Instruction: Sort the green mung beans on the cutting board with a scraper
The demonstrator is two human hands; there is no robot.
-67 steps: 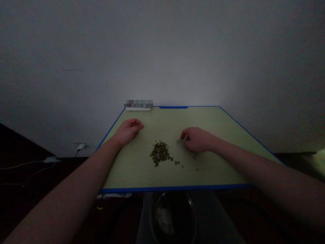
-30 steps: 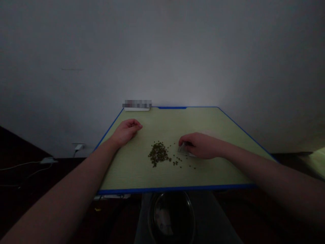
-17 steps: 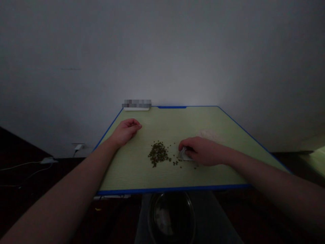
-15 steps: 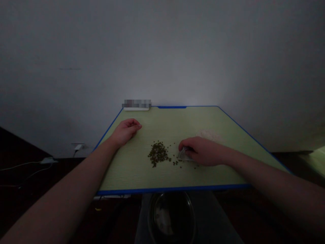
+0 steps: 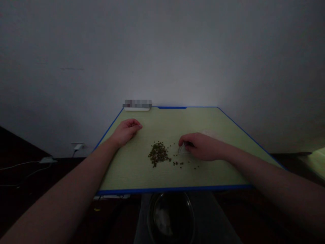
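My left hand (image 5: 127,130) rests on the left part of the table with its fingers curled and the thumb against them; whether anything is inside is hidden. Right of the middle, my right hand (image 5: 200,145) is closed on a clear, see-through plastic piece (image 5: 182,149), mostly covered by the fingers, so its full shape does not show. Between my hands lies a heap of small greenish-brown pellets (image 5: 158,154). Several loose pellets (image 5: 175,163) are scattered to its right, in front of my right hand. Behind that hand is a faint pale patch (image 5: 212,133), too dim to identify.
The light-topped table (image 5: 132,179) has a blue edge and stands against a grey wall (image 5: 167,57). A white object (image 5: 137,109), partly blurred out, sits at the back left corner. Below the front edge is a round shiny bowl (image 5: 149,220). Cables (image 5: 48,160) lie at left.
My right hand has moved slightly away from me with the clear plastic piece, uncovering more loose pellets in front of it. My left hand has stayed in place.
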